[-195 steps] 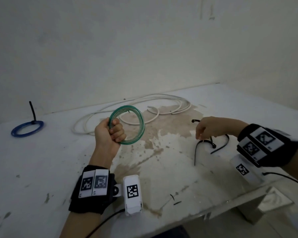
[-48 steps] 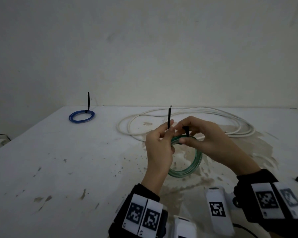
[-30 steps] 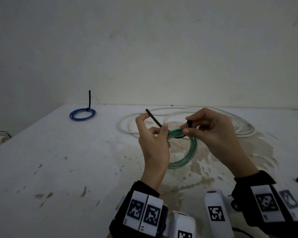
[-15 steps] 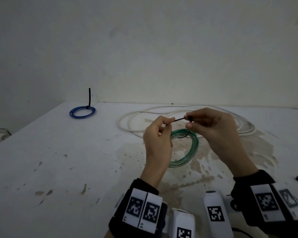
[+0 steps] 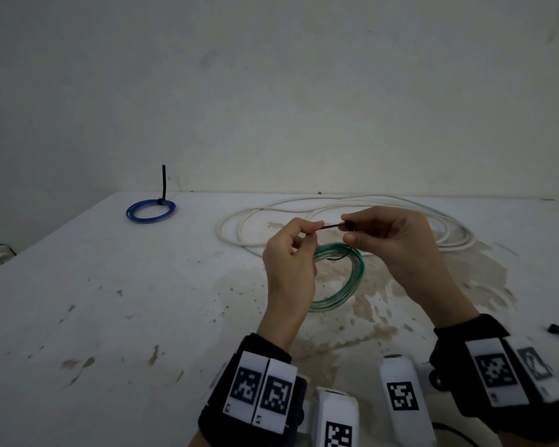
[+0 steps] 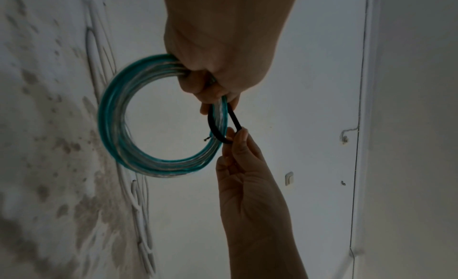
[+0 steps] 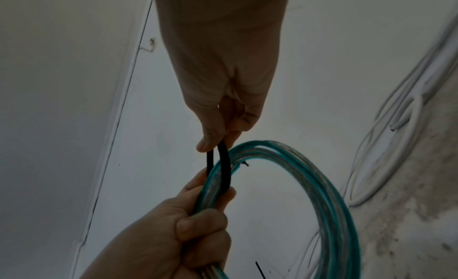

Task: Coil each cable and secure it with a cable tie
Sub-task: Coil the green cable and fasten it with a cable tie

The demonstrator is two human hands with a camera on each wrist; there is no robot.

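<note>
Above mid-table (image 5: 142, 301), left hand (image 5: 291, 269) grips green coil (image 5: 352, 285); both hands pinch black tie (image 6: 218, 130), right hand (image 5: 397, 250) at its head

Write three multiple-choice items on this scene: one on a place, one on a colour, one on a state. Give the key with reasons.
1. Where is the blue coil?
A. far left on the table
B. in the right hand
C. inside the white cable

2. What colour is the tie round the green coil?
A. white
B. black
C. blue

3. How is the white cable?
A. tied up
B. in the left hand
C. lying loose on the table

Key: 1 A, it lies far left, away from both hands. 2 B, a black loop circles the strands. 3 C, its loops sprawl with no tie showing.
</note>
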